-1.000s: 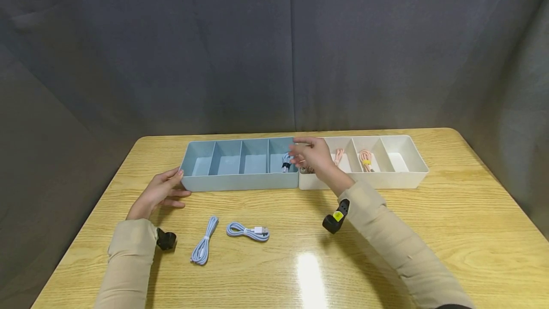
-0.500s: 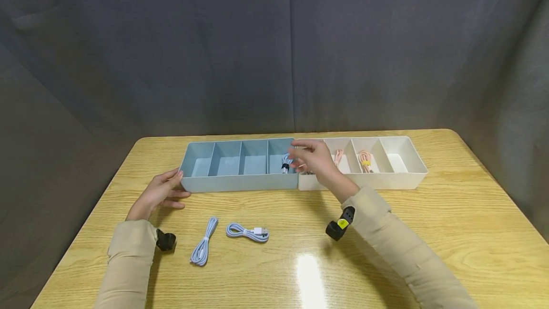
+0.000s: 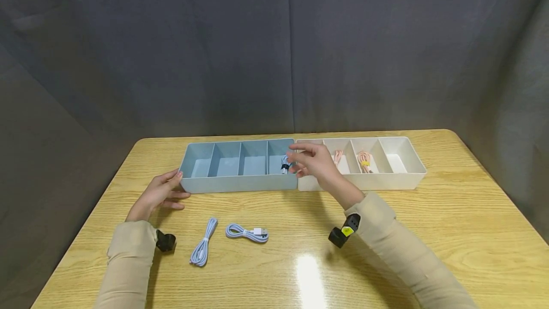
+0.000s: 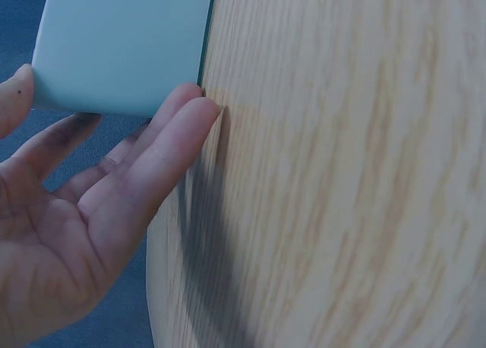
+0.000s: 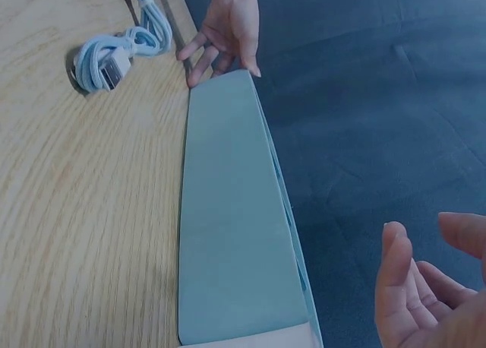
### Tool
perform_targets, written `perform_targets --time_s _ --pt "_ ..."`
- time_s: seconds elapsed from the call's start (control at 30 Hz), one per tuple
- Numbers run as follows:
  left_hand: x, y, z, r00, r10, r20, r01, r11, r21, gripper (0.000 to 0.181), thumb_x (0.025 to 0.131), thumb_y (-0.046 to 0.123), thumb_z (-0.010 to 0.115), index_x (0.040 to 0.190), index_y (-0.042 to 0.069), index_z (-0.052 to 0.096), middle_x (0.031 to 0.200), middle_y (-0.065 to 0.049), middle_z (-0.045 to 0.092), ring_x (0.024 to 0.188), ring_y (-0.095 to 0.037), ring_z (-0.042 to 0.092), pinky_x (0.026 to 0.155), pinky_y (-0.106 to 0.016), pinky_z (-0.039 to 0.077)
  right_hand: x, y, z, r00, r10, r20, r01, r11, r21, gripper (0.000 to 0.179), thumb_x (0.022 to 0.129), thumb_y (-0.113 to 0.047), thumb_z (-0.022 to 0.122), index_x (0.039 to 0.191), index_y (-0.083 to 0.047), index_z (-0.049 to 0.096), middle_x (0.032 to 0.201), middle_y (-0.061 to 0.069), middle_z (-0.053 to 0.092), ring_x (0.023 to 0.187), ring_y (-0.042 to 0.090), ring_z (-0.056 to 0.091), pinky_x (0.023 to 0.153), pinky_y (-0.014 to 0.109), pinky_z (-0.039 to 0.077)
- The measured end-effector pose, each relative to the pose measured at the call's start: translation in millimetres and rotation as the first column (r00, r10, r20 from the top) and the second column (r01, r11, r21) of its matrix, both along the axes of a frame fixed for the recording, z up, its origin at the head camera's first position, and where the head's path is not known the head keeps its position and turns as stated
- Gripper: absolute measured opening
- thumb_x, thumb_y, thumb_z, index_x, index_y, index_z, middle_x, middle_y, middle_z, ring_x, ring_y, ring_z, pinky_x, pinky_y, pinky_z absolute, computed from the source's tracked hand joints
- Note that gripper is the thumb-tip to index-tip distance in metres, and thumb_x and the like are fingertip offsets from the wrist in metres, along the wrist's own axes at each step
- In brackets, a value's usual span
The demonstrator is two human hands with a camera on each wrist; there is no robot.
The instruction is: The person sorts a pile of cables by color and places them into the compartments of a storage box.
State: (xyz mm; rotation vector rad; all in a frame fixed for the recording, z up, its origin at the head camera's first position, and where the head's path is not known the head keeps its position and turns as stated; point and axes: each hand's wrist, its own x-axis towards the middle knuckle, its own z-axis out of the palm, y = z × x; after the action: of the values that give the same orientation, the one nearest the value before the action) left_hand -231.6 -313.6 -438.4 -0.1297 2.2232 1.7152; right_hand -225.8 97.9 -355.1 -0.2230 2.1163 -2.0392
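My left hand (image 3: 160, 192) rests against the left end of a light blue divided box (image 3: 238, 184), its thumb at the corner. In the left wrist view its fingers (image 4: 178, 124) lie fairly straight along the box's end wall. Above the junction of the blue box and a white divided box (image 3: 377, 181), my right hand (image 3: 317, 163) hovers with loosely bent fingers and nothing between them. Just left of those fingers, a coiled blue cable with a black tie (image 3: 285, 165) lies in the blue box's rightmost compartment. The right hand hides much of the white box's leftmost compartment.
Two bundled light blue cables lie in front of the blue box: a slanted one (image 3: 203, 243) and one with a USB plug (image 3: 246, 232). The white box holds a pink cable (image 3: 338, 157) and a yellow-tied pink cable (image 3: 364, 162). Behind the table hangs a dark curtain (image 3: 214, 61).
My right forearm and wrist have shifted slightly right and toward me, while the right hand stays near the junction of the boxes. The left hand and cables hold their places.
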Motion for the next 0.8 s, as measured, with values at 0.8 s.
perform_targets --time_s 0.8 --pt "0.5 1.0 1.7 1.0 0.002 0.001 -0.002 1.0 -0.004 0.095 0.079 0.063 0.053 0.147 0.012 0.011 0.14 -0.029 0.026 0.085 -0.015 0.065 0.072 -0.044 0.054 19.5 -8.2 -5.7 0.993 0.099 -0.062 -0.095 0.994 0.055 0.033 0.085 -0.011 0.065 0.115 0.003 0.059 0.093 0.011 0.065 0.066 0.021 0.065 0.059 0.038 0.056"
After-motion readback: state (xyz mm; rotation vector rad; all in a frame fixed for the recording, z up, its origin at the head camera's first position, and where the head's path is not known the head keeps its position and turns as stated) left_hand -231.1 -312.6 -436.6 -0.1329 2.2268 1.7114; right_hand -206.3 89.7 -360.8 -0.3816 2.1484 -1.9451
